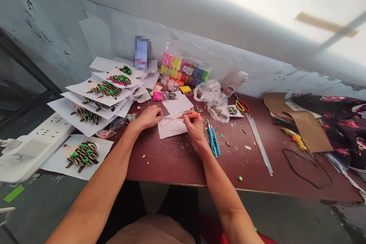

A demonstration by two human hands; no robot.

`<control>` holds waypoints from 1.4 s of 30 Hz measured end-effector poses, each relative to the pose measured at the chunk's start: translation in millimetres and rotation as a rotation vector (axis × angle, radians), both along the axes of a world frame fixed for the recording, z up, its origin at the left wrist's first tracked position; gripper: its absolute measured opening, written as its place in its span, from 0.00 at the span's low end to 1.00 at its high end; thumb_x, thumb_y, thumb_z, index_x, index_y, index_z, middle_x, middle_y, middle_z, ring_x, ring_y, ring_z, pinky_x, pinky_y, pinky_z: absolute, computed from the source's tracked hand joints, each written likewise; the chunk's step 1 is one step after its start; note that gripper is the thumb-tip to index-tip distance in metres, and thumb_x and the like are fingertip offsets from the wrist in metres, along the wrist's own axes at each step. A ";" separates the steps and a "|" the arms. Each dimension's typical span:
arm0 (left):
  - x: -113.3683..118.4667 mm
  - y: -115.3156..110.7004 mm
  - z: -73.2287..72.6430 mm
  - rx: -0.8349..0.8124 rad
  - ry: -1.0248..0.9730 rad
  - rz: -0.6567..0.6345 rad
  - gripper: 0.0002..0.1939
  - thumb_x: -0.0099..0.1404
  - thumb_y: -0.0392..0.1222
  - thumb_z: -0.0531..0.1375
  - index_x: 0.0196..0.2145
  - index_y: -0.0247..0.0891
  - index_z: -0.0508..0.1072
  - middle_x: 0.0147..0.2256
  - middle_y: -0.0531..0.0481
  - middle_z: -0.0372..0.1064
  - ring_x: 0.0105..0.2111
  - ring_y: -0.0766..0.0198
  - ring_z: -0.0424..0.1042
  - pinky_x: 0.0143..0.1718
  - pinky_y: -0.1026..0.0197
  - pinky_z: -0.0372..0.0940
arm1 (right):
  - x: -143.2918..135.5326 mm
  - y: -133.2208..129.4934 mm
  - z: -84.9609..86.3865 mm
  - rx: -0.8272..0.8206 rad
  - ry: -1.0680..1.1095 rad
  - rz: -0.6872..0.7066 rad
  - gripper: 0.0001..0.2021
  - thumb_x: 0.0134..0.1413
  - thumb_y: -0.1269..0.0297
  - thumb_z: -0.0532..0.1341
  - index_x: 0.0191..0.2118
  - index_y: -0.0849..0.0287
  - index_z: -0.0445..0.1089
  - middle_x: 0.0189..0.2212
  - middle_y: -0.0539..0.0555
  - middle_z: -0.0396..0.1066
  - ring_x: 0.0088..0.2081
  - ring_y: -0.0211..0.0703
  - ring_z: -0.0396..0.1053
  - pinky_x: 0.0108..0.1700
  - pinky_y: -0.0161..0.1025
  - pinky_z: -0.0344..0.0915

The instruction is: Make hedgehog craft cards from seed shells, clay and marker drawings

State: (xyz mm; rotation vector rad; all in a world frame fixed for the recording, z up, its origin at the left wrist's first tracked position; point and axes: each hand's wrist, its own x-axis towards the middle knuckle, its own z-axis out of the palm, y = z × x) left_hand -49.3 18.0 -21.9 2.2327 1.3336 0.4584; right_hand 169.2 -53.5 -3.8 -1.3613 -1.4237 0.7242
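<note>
A small sheet of white paper (168,132) lies on the dark red table, with a curved reddish outline drawn on it. My right hand (194,126) is closed around an orange marker pen (193,115), whose tip points left at the sheet's upper part. At the sheet's upper left corner rests my left hand (150,116), fingers laid down on the paper's edge and table, holding nothing that shows. Its fingertips are partly hidden. Just right of my right hand are blue-handled pliers or snips (213,142).
Stacked sheets with seed-covered hedgehog pictures (105,90) stand at left, beside a white power strip (34,146). Coloured clay packs (185,69), a plastic bag (213,97) and scissors (241,105) lie behind. Clear glue sticks (259,145) and a yellow glue gun (297,139) are right.
</note>
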 end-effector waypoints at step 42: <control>-6.5 -4.1 24.1 -0.182 0.152 -0.211 0.31 0.50 0.45 0.65 0.53 0.40 0.73 0.51 0.45 0.67 0.55 0.48 0.66 0.57 0.52 0.62 | -19.4 -19.2 -6.3 -0.043 -0.196 0.139 0.12 0.57 0.61 0.57 0.25 0.56 0.69 0.26 0.52 0.75 0.27 0.40 0.72 0.32 0.36 0.63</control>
